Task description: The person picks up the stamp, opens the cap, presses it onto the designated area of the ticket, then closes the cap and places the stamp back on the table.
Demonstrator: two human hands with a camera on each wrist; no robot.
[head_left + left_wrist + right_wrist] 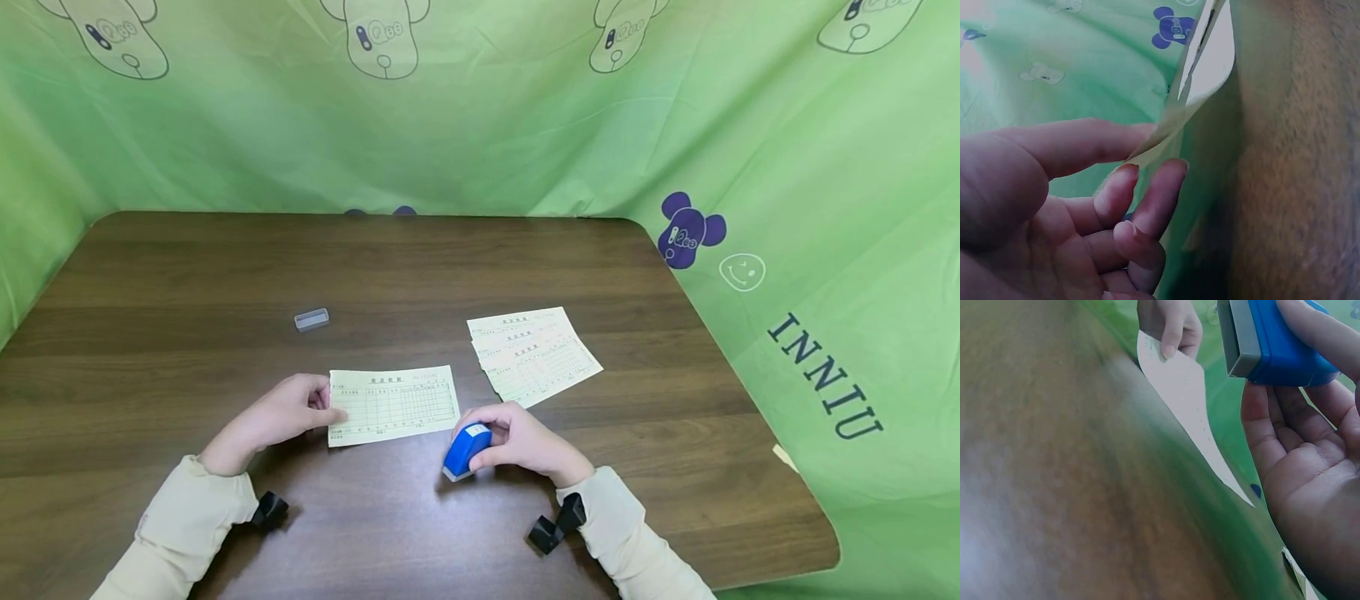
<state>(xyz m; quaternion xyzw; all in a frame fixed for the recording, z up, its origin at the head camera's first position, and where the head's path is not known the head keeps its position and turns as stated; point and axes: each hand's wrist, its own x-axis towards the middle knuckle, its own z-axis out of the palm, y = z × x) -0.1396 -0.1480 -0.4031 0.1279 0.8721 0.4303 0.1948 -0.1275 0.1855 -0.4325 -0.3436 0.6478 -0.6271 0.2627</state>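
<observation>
Between thumb and fingers, my left hand (288, 414) pinches the left edge of a printed paper form (393, 406) with a grid. In the left wrist view the form (1213, 65) is seen nearly edge-on and bends up from the fingertips. My right hand (521, 442) grips a blue self-inking stamp (467, 450) just off the form's lower right corner. In the right wrist view the stamp (1288, 344) shows its grey base, with the thumb on one side and fingers on the other.
Several similar forms (543, 358) lie overlapped on the wooden table (225, 267), right of the held one. A small clear plastic cap (311, 319) sits behind the left hand. Green printed curtain (480, 142) hangs beyond the table's far and right edges.
</observation>
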